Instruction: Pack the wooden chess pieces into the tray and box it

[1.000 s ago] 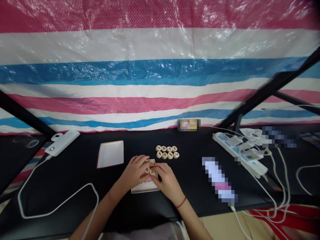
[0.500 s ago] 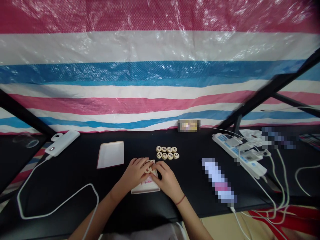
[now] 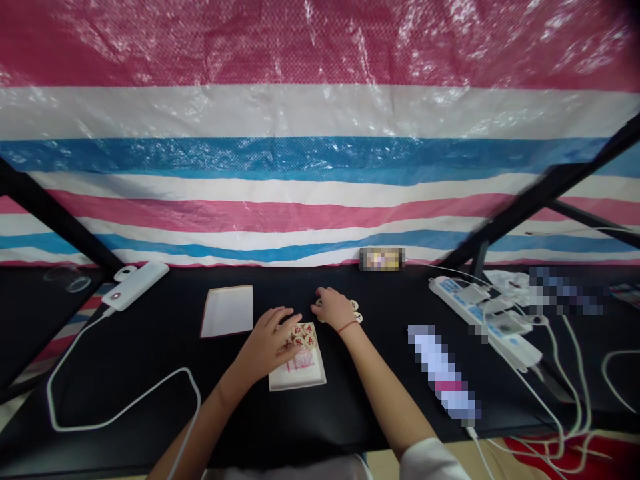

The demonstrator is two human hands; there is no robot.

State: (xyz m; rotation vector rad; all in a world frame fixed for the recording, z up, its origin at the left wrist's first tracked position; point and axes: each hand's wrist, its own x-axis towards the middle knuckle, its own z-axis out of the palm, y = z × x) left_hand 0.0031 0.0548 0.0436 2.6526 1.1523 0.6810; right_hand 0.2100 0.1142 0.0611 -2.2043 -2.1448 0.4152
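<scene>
My left hand (image 3: 267,341) rests with fingers apart on the left side of a small white box tray (image 3: 300,375) that holds several round wooden chess pieces (image 3: 303,336) with red marks. My right hand (image 3: 334,308) lies farther back on the black table, curled over a group of loose wooden pieces (image 3: 355,311) with dark marks; most of them are hidden beneath it. I cannot see whether its fingers grip a piece.
A flat white lid (image 3: 228,311) lies left of the tray. A white device (image 3: 134,285) with a looping cable sits at far left. A power strip (image 3: 493,319) with plugs and cables is at right. A striped tarp (image 3: 320,167) hangs behind the table.
My right hand left the tray and reached back onto the loose pieces. My left hand stayed on the tray. The view tilted down slightly.
</scene>
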